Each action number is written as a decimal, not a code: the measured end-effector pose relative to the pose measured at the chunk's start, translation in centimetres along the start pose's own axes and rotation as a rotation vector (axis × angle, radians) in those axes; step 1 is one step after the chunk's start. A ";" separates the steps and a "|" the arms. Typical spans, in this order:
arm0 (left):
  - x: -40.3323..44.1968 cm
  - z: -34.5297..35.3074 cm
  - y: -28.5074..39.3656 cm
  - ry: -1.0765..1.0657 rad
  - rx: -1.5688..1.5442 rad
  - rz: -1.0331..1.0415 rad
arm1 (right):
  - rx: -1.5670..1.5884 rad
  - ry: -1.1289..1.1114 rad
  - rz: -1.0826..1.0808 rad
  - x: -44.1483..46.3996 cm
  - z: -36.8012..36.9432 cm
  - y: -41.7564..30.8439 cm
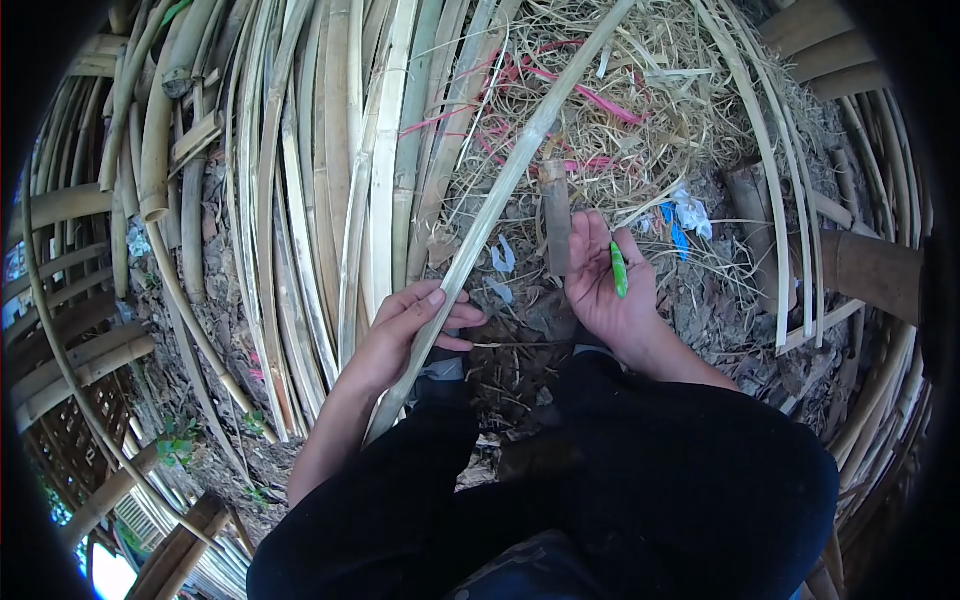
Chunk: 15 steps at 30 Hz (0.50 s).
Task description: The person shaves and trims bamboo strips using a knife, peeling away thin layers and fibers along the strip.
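Our left grip (405, 325) holds the long bamboo strip (490, 215), thumb over it and fingers beneath, loosely enough, we judge, to let it slide or turn. The strip slants up and away from this grip, its near end beside our left leg (432, 430), which probably helps steady it. Our right grip (608, 298) lies palm up, fingers slightly curled, with the green-handled tool (619, 268) at the thumb; we cannot tell how firmly it is pinched. Carried this way, it seems to stay handy, apart from the strip. Just beyond the right fingers stands a bamboo stub (556, 215), with pale shavings (640, 140) farther out. Left of our left grip, more strips (335, 150) lie lengthwise, presumably for easy reach.
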<state>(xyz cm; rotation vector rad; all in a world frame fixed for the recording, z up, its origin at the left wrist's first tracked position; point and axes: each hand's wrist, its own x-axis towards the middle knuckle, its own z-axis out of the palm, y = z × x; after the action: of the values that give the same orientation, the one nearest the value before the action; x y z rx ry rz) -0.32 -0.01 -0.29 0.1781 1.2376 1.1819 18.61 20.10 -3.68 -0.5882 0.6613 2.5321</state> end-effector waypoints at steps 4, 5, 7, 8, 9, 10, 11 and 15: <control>0.0 -0.1 0.0 -0.023 0.013 0.016 | 0.035 0.019 -0.018 -0.1 0.6 0.2; 0.0 -0.2 0.0 -0.042 0.017 0.023 | 0.034 0.019 -0.014 0.0 0.6 0.1; 0.1 -0.2 0.0 -0.046 0.016 0.015 | 0.070 0.050 0.012 -0.1 0.6 -0.2; 0.1 -0.2 0.0 -0.055 0.016 0.006 | 0.070 0.050 0.016 -0.1 0.4 -0.4; 0.2 -0.4 0.0 -0.051 0.016 0.006 | 0.050 0.034 0.029 -0.1 0.0 -0.5; 0.3 -0.7 0.1 -0.108 -0.132 -0.035 | 0.031 0.018 0.043 0.0 -0.3 -0.6; 0.4 -0.9 0.1 -0.165 -0.281 -0.077 | 0.034 0.019 0.046 0.0 -0.4 -0.6; 0.6 -1.7 0.6 -0.239 -0.686 -0.178 | -0.060 0.059 0.040 -0.2 -0.5 -0.2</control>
<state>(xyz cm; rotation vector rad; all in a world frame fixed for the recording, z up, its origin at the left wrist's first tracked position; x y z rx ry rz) -2.12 -0.09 -0.93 -0.2891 0.5783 1.3182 19.02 19.92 -3.98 -0.6799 0.6255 2.5882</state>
